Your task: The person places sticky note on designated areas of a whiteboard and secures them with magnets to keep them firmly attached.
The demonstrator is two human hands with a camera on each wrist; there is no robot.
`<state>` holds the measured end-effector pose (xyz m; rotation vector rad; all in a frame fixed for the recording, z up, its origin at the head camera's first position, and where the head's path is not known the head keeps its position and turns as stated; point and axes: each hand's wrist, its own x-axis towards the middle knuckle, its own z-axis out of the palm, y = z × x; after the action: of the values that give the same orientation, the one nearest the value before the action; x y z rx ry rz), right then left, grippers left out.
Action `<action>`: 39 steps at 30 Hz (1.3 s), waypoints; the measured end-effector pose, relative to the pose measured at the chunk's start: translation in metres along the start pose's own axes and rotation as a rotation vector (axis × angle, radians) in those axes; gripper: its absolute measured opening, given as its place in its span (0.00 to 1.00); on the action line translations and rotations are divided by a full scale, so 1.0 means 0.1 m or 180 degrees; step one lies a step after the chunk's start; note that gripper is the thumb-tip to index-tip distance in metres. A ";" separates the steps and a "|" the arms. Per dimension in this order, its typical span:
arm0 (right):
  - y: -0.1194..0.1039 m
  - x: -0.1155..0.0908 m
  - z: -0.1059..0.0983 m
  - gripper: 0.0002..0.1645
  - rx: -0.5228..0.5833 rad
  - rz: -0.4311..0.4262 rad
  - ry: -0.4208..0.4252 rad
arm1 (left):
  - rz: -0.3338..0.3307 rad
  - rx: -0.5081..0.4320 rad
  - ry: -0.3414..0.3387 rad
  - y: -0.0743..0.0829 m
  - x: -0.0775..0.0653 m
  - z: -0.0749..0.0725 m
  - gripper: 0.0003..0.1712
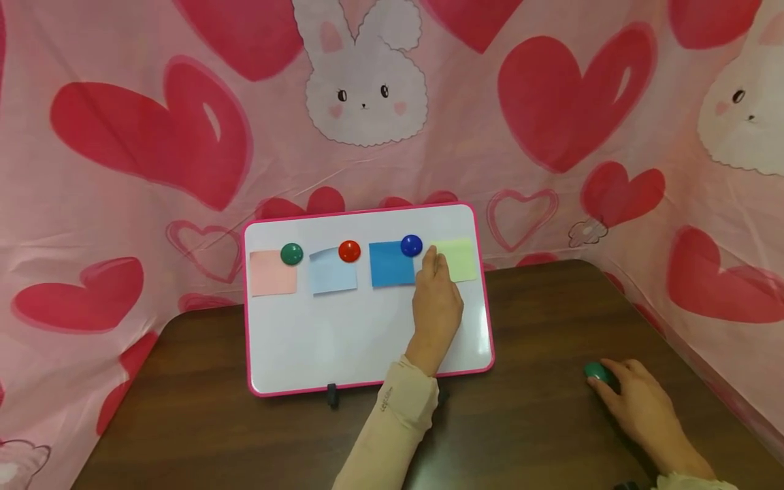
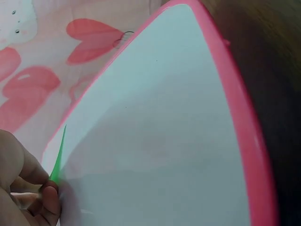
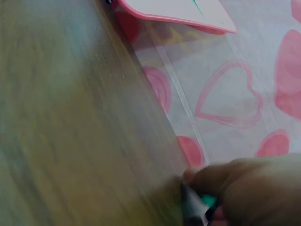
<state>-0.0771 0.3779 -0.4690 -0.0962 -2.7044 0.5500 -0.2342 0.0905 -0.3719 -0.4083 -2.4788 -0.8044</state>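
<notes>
A whiteboard (image 1: 343, 340) with a pink frame stands propped on the table. My left hand (image 1: 437, 306) is at its upper right, thumb and fingertips pinching the left edge of a light green sticky note (image 1: 461, 260). From the left wrist, that green note (image 2: 58, 162) shows edge-on in the fingers of the left hand (image 2: 23, 188). On the table at the right, my right hand (image 1: 643, 401) grips a round green magnet (image 1: 597, 371) between thumb and fingers. Behind the right hand (image 3: 254, 188), the right wrist view shows only a bit of the green magnet (image 3: 207, 200).
Along the board hang a pink note (image 1: 272, 275), a light blue note (image 1: 333, 275) and a blue note (image 1: 390, 267). Beside them sit a green round magnet (image 1: 292, 254), a red magnet (image 1: 350, 251) and a blue magnet (image 1: 412, 246). Heart-printed cloth (image 1: 275, 156) surrounds the wooden table (image 1: 539, 327).
</notes>
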 end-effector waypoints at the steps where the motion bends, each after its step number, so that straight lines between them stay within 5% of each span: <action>1: 0.00 0.00 0.01 0.26 0.0047 -0.0016 0.0074 | -0.0009 0.0022 -0.0031 0.00 0.00 0.00 0.28; 7: -0.06 0.04 0.01 0.22 0.0301 -0.0088 0.0520 | -0.0011 0.0105 -0.0142 0.00 0.00 0.00 0.29; 13: -0.33 0.21 -0.11 0.22 0.0542 -0.0191 0.0674 | 0.0010 0.0120 -0.0140 0.01 -0.01 0.00 0.29; 22: -1.07 0.90 -0.26 0.22 0.0952 -0.0629 0.1004 | 0.0134 0.0130 0.0018 -0.01 -0.01 0.01 0.27; 29: -1.55 1.45 -0.02 0.21 0.1192 -0.0869 0.1028 | 0.0173 0.0152 0.0027 -0.05 -0.02 0.02 0.26; 39: -1.82 1.89 0.20 0.23 0.1233 -0.0565 0.0911 | 0.0252 0.0133 0.0104 -0.05 -0.02 0.06 0.25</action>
<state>-0.2579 0.2293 -0.3488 0.1556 -2.2591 0.9150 -0.2363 0.0900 -0.3795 -0.4715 -2.4286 -0.7207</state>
